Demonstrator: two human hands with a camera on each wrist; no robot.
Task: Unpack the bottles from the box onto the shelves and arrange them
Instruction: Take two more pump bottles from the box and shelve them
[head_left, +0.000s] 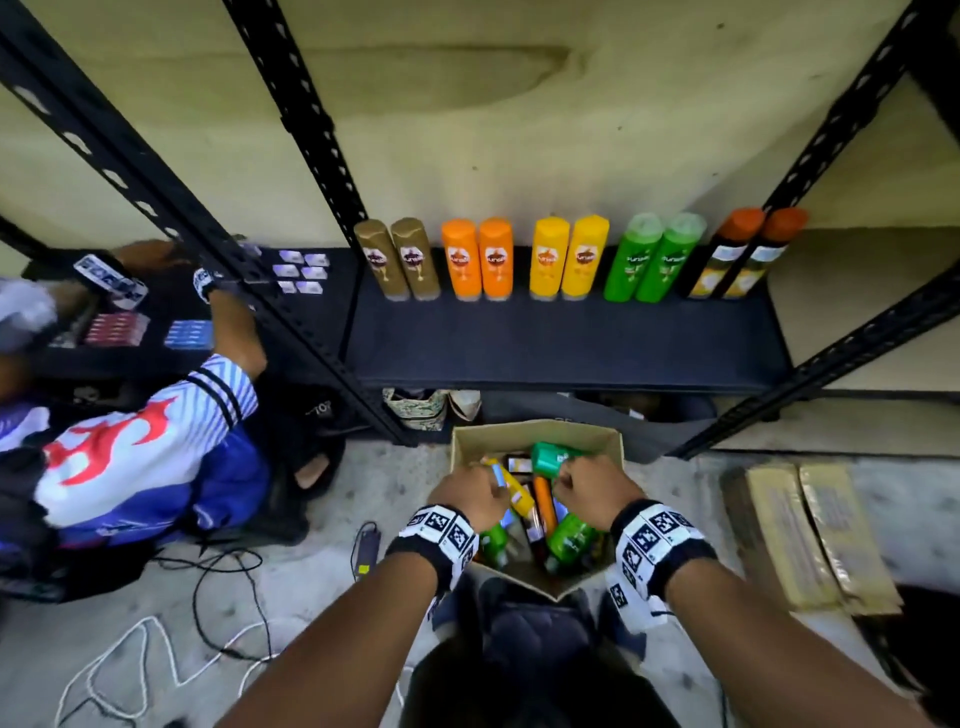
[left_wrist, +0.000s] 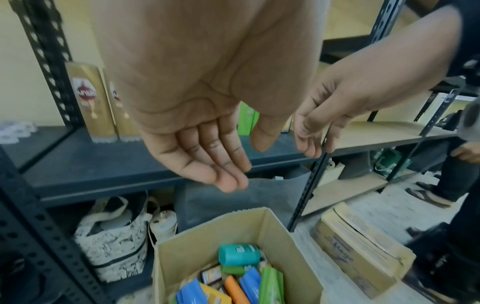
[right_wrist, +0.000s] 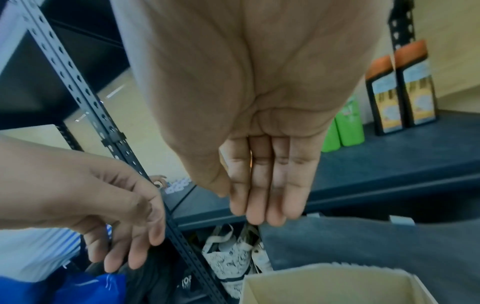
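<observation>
An open cardboard box (head_left: 467, 441) stands on the floor before the rack, with several bottles lying in it: a teal-capped green one (head_left: 550, 460), a yellow one with a blue cap (head_left: 511, 486), an orange one (head_left: 543, 501) and a green one (head_left: 571, 540). My left hand (head_left: 470, 493) and right hand (head_left: 592, 488) hover just over the box. Both wrist views show the left hand (left_wrist: 207, 154) and right hand (right_wrist: 265, 185) with relaxed fingers and nothing in them. On the dark shelf (head_left: 571, 343), pairs of bottles stand along the back: gold (head_left: 397, 260), orange (head_left: 478, 257), yellow (head_left: 569, 257), green (head_left: 654, 257), black with orange caps (head_left: 737, 254).
Another person (head_left: 130, 452) crouches at the left, working at the neighbouring shelf. Closed cartons (head_left: 810, 535) lie on the floor at the right. Cables (head_left: 208, 597) trail across the floor at the left. A patterned bag (head_left: 415, 408) sits under the shelf. A slotted upright (head_left: 322, 338) crosses in front.
</observation>
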